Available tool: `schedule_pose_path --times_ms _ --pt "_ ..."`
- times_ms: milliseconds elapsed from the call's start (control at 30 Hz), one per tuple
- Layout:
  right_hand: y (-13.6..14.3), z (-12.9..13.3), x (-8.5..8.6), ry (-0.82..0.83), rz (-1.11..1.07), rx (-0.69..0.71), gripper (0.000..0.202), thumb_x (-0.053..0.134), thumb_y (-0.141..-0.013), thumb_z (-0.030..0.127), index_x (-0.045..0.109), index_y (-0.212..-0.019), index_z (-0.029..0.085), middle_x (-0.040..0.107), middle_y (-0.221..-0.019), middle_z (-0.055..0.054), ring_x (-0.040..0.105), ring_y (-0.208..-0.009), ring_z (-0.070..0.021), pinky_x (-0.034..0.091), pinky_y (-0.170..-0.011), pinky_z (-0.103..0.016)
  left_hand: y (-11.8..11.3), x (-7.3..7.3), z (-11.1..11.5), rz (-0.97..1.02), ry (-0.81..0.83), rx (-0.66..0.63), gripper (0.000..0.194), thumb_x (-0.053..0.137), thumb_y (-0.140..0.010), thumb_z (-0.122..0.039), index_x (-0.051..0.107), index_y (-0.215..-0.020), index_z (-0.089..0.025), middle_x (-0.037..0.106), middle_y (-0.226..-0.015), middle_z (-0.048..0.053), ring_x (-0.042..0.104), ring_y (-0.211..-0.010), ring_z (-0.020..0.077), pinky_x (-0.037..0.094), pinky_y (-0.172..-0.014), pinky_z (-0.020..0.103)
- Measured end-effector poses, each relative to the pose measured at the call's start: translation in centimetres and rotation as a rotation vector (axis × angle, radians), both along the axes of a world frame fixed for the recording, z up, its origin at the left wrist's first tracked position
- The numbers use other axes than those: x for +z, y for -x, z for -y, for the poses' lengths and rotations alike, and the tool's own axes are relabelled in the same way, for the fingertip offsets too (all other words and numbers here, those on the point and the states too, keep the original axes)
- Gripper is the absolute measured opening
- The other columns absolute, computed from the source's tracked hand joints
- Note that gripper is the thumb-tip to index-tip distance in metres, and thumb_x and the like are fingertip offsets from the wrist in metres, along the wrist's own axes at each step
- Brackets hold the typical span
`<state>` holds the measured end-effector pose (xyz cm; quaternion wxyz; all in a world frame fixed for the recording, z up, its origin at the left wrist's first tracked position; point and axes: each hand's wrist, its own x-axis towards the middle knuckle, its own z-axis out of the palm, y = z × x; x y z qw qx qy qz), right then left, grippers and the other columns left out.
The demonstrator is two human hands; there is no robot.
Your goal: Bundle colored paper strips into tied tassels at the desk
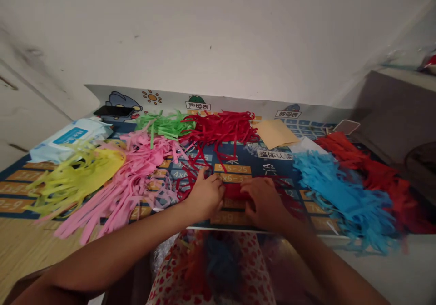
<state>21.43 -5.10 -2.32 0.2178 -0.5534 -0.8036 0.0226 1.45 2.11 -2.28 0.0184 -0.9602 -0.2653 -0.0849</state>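
A red fringed paper tassel (236, 190) lies across the mat at the front middle, its strips spreading out to both sides. Its left part is pinched by my left hand (206, 196), fingers curled and thumb up. At the other end, my right hand (265, 203) has its fingers bent over the red band, slightly blurred. Behind my hands sits a heap of dark red paper strips (223, 125). Pink fringed paper (136, 173) is left of my left hand, and blue fringed paper (344, 189) right of my right hand.
Yellow fringe (81, 171), green fringe (165, 125), orange-red fringe (371, 168), a tan paper (276, 133), a wipes pack (73, 137) and a dark phone (114, 111) lie on the printed mat (20, 175). The wall (211, 37) rises behind. More coloured fringe (218, 264) rests on the lap.
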Motion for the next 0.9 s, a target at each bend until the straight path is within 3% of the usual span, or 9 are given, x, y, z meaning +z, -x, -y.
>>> schedule_pose_path --times_ms 67,200,300,400,500,633,767,900 --pt "1.3 0.1 -0.3 -0.035 0.078 0.086 0.027 0.059 -0.078 0.017 0.062 -0.104 0.017 0.065 -0.114 -0.011 0.056 -0.103 -0.0259 0.031 -0.09 -0.041 0.1 -0.2 0.1 0.026 -0.016 0.003 0.014 0.062 -0.078 -0.028 0.067 -0.083 -0.016 0.068 -0.086 0.01 0.055 -0.095 0.0271 0.018 -0.105 0.063" --pt "1.1 -0.6 -2.3 -0.075 0.153 0.115 0.015 0.057 -0.089 0.019 0.067 -0.1 0.018 0.07 -0.097 -0.008 0.06 -0.089 -0.0214 0.032 -0.083 -0.038 1.2 -0.8 0.0 0.033 -0.09 -0.05 0.015 0.053 -0.088 -0.023 0.067 -0.084 -0.02 0.068 -0.083 0.005 0.055 -0.095 0.0239 0.012 -0.109 0.063" --pt "-0.9 -1.2 -3.4 -0.075 0.048 0.084 0.014 0.058 -0.091 0.02 0.072 -0.094 0.023 0.072 -0.093 -0.003 0.06 -0.085 -0.0179 0.03 -0.078 -0.035 2.7 -1.4 -0.5 0.108 -0.058 -0.095 0.023 0.046 -0.093 -0.017 0.068 -0.092 -0.025 0.07 -0.09 0.001 0.057 -0.095 0.0199 0.01 -0.111 0.059" --pt "-2.3 -1.8 -3.1 0.079 -0.088 -0.003 0.014 0.06 -0.092 0.026 0.072 -0.084 0.024 0.071 -0.094 -0.001 0.059 -0.086 -0.017 0.03 -0.076 -0.033 3.5 -1.4 -1.2 0.203 0.078 -0.036 0.019 0.049 -0.093 -0.02 0.068 -0.095 -0.026 0.071 -0.094 0.0 0.058 -0.095 0.0189 0.019 -0.107 0.055" --pt "-2.1 -2.7 -2.1 0.239 -0.093 -0.094 0.02 0.058 -0.092 0.027 0.068 -0.075 0.021 0.07 -0.086 0.0 0.058 -0.082 -0.0165 0.03 -0.074 -0.031 3.0 -0.9 -1.8 0.184 0.162 0.088 0.014 0.054 -0.087 -0.022 0.068 -0.086 -0.021 0.069 -0.088 0.003 0.058 -0.095 0.0219 0.03 -0.098 0.05" --pt "-1.4 -3.5 -1.9 0.249 -0.073 -0.186 0.02 0.061 -0.087 0.025 0.062 -0.068 0.018 0.067 -0.076 0.0 0.058 -0.076 -0.0166 0.029 -0.069 -0.03 2.5 0.1 -2.6 0.108 0.13 0.113 0.011 0.06 -0.072 -0.017 0.066 -0.082 -0.018 0.068 -0.086 0.006 0.056 -0.095 0.0267 0.031 -0.096 0.051" --pt "-1.6 -3.3 -2.4 0.214 -0.145 -0.131 0.021 0.06 -0.088 0.025 0.061 -0.068 0.019 0.067 -0.075 0.001 0.056 -0.074 -0.0162 0.03 -0.071 -0.031 3.4 1.8 -2.9 0.116 0.062 0.119 0.028 0.064 -0.068 -0.017 0.065 -0.096 -0.019 0.067 -0.104 0.008 0.053 -0.106 0.0312 0.024 -0.102 0.057" --pt "-1.8 -3.0 -2.5 0.197 -0.171 -0.099 0.021 0.059 -0.088 0.025 0.061 -0.068 0.02 0.068 -0.077 0.0 0.056 -0.074 -0.0175 0.03 -0.071 -0.033 2.3 2.9 -2.5 0.188 0.157 0.056 0.045 0.067 -0.072 -0.025 0.058 -0.116 -0.021 0.063 -0.121 0.008 0.05 -0.114 0.0291 0.029 -0.102 0.049"
